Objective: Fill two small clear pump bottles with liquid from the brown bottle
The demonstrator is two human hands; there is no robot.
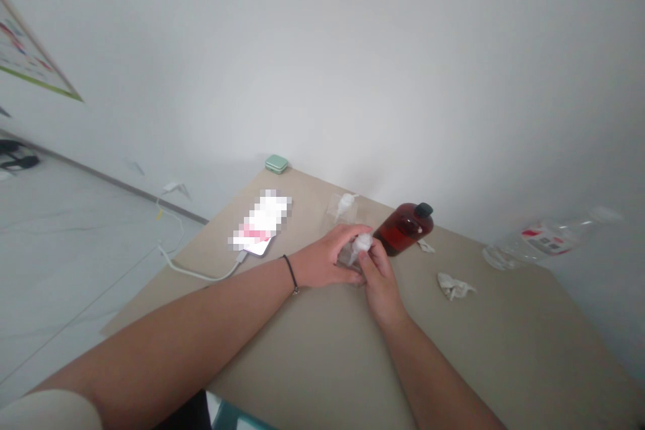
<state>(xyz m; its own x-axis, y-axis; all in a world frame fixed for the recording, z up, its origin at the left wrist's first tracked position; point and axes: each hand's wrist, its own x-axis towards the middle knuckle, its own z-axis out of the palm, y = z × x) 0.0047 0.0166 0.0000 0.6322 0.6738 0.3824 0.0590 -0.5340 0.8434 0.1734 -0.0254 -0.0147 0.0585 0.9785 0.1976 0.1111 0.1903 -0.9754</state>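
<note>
My left hand (327, 256) is wrapped round a small clear bottle (349, 256) standing on the beige table (312, 349). The fingers of my right hand (377, 275) pinch its white pump cap (361, 242). A black band circles my left wrist. Just behind the hands stands a dark red bottle (404, 228) with a black cap. A second small clear bottle with a white pump (342, 205) is a little further back. Most of the held bottle is hidden by my fingers.
A phone (262, 223) lies on the table's left part with a white cable (196, 272) running off the edge. A green case (277, 162) sits at the far corner. Crumpled tissue (453, 285) and a clear plastic bottle (544, 242) lie to the right.
</note>
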